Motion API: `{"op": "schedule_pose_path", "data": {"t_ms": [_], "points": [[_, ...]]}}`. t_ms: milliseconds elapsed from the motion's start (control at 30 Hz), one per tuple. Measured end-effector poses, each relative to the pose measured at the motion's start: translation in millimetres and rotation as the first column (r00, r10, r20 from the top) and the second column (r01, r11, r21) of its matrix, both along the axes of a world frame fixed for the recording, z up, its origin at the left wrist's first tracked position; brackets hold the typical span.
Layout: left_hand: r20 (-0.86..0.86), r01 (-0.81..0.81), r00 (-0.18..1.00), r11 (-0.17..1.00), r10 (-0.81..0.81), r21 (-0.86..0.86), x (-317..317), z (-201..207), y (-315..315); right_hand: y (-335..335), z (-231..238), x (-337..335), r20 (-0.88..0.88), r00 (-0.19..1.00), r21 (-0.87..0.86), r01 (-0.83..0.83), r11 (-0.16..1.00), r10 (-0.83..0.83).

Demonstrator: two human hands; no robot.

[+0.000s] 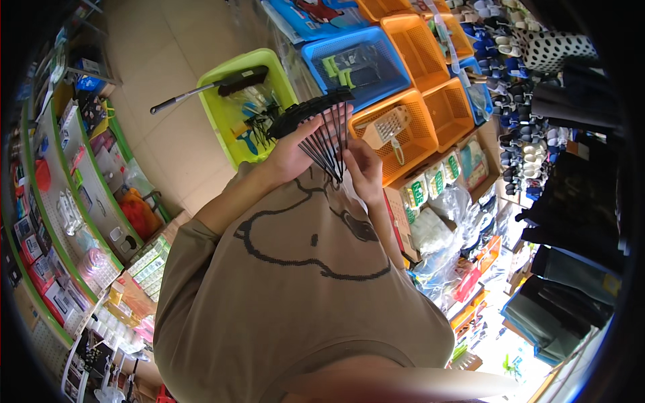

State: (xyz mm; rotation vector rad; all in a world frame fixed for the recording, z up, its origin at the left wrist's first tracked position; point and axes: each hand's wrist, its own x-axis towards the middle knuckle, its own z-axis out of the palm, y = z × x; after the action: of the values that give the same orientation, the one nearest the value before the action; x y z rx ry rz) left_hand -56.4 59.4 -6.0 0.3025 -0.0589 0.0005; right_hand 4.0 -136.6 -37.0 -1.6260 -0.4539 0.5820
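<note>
A black folding fan [324, 138] is held spread in front of my chest, its ribs running down to a pivot near my shirt. My left hand [293, 153] grips the fan from the left, thumb along its front and fingers behind the ribs. At the right edge, beside the pivot end, my right hand [363, 168] closes its fingers on the ribs. Just beyond the fan stands a lime-green basket [211, 102] with a long-handled black brush [235, 82] across its rim and small tools inside.
A blue basket [312, 59] holds light-green-handled tools. An orange basket [428, 121] beside it holds a white grater [388, 127]. Green-edged shelves [101, 201] with packaged goods line the left. Shoes [534, 158] and hanging dark clothes [578, 195] fill the right.
</note>
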Motion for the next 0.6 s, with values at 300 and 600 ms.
{"op": "schedule_pose_path", "data": {"t_ms": [300, 600], "points": [[-0.021, -0.035, 0.999, 0.989, 0.039, 0.147, 15.0, 0.6, -17.2, 7.0, 8.5, 27.2, -0.184, 0.981, 0.098, 0.080, 0.992, -0.061], [-0.044, -0.056, 0.997, 0.982, 0.065, 0.179, 29.4, 1.0, -34.0, -6.6, 6.1, 44.3, -0.202, 0.979, 0.100, 0.058, 0.993, -0.037]]}}
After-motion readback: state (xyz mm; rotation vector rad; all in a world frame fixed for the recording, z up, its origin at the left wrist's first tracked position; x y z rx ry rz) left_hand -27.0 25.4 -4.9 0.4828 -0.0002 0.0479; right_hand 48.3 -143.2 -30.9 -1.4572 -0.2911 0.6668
